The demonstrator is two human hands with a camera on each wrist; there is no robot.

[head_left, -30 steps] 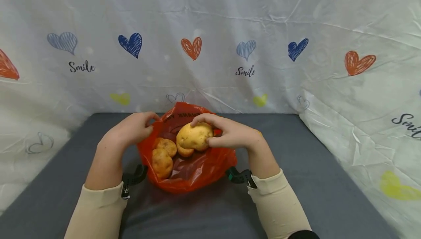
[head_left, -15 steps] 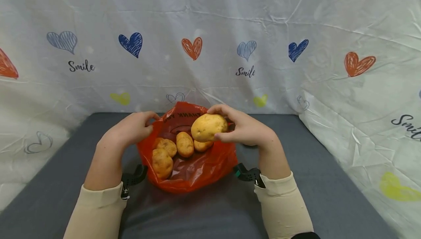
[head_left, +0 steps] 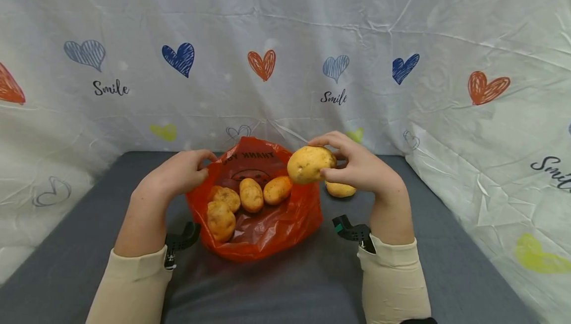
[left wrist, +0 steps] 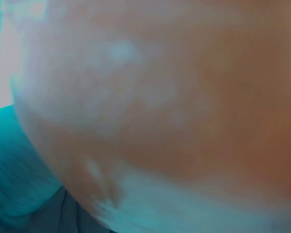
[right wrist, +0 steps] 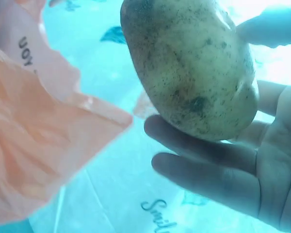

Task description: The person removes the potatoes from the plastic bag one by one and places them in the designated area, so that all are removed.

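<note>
An orange-red plastic bag (head_left: pixel 285 225) lies with its mouth facing me, several potatoes (head_left: pixel 251 195) inside it. At its left rim, my left hand (head_left: pixel 175 173) pinches the plastic between thumb and fingers. My right hand (head_left: pixel 359 164) holds a large yellow potato (head_left: pixel 311 165) up beside the bag's right rim, thumb on the near side and fingers on the far side. The right wrist view shows dark specks on this held potato (right wrist: pixel 189 73), apart from the bag (right wrist: pixel 63 136). The bag's blurred side (left wrist: pixel 150 107) fills most of the left wrist view.
Another potato (head_left: pixel 340 190) rests on the grey table (head_left: pixel 276 289) to the right of the bag, partly behind my right hand. A white sheet (head_left: pixel 294 22) printed with hearts hangs behind the table and along the sides.
My right hand has carried the potato rightward and slightly up, out from over the bag. A potato in the bag and one on the table have come into view. The left hand stays put.
</note>
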